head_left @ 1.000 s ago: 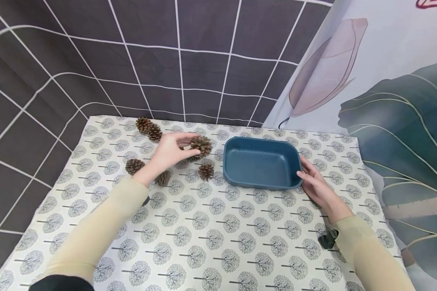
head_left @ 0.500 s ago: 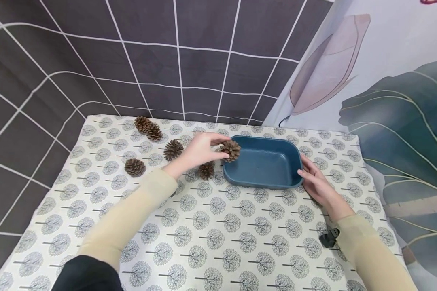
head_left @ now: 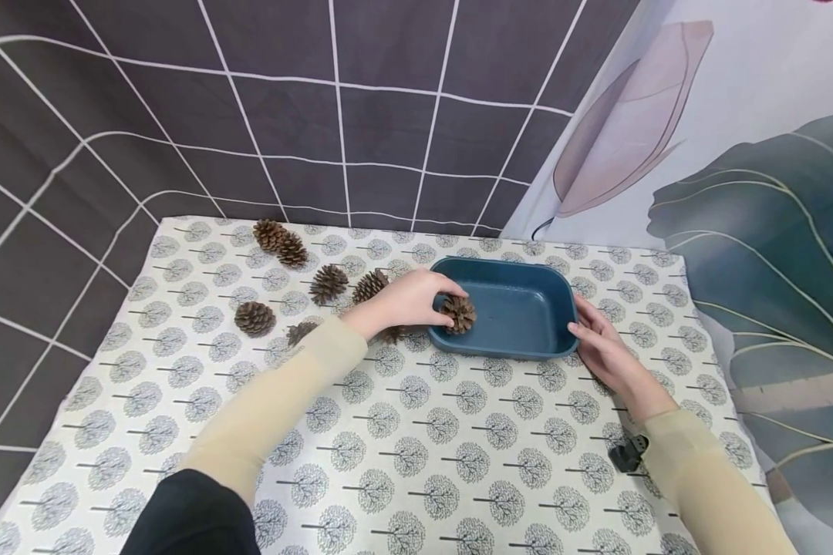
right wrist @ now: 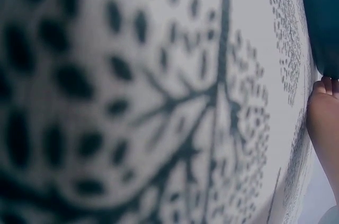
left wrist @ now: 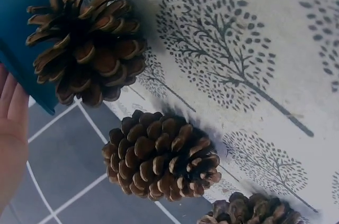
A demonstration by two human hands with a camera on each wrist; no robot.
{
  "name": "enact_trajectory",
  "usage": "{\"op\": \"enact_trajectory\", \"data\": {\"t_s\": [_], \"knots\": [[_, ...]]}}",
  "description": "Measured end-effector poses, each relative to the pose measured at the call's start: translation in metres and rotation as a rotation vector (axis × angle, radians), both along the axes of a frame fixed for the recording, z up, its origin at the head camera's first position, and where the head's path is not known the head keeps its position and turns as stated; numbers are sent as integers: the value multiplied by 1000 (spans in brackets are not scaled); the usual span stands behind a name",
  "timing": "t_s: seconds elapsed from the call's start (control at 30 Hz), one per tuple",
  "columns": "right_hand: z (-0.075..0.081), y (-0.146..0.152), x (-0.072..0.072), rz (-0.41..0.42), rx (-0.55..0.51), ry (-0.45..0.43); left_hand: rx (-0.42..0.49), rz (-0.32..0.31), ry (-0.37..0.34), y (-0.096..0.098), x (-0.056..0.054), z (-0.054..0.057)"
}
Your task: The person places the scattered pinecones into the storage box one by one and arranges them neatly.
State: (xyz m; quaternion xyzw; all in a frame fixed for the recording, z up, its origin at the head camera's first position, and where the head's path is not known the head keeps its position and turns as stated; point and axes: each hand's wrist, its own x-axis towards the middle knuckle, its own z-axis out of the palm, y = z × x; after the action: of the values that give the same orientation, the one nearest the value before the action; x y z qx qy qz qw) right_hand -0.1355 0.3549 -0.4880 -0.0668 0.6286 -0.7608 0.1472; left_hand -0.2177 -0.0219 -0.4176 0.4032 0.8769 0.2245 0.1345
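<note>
Your left hand (head_left: 416,299) pinches a cone (head_left: 460,314) at the left end of the bin (head_left: 521,320), contact with its floor unclear, while your right hand (head_left: 605,354), well apart, grips the bin's right end, and loose cones (head_left: 254,318) lie on the cloth (head_left: 416,428) to the left.

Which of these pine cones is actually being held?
The cone at the left end of the tub, pinched by the left hand; the other visible cones lie on the cloth.
</note>
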Motion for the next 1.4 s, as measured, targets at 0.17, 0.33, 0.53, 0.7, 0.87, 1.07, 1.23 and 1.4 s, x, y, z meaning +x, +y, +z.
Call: {"op": "enact_trajectory", "data": {"t_s": [0.17, 0.33, 0.53, 0.7, 0.87, 1.07, 1.23, 1.4], "knots": [[2, 0, 0, -4, 8, -4, -60, -78, 16, 6, -1, -2], [3, -1, 0, -5, 10, 3, -121, -122, 16, 10, 0, -3], [2, -2, 0, -14, 11, -2, -147, -127, -11, 11, 0, -1], [1, -1, 0, -15, 0, -7, -140, -140, -39, 10, -1, 1], [-1, -1, -2, -13, -6, -3, -124, -148, -58, 8, -1, 1], [-2, 1, -1, -5, -12, 0, -99, -147, -55, 4, -1, 3], [-2, 2, -1, 2, -9, -7, -70, -93, -49, -10, 1, 11], [-2, 2, -1, 2, 2, -8, -8, -6, -43, -36, 3, 18]]}}
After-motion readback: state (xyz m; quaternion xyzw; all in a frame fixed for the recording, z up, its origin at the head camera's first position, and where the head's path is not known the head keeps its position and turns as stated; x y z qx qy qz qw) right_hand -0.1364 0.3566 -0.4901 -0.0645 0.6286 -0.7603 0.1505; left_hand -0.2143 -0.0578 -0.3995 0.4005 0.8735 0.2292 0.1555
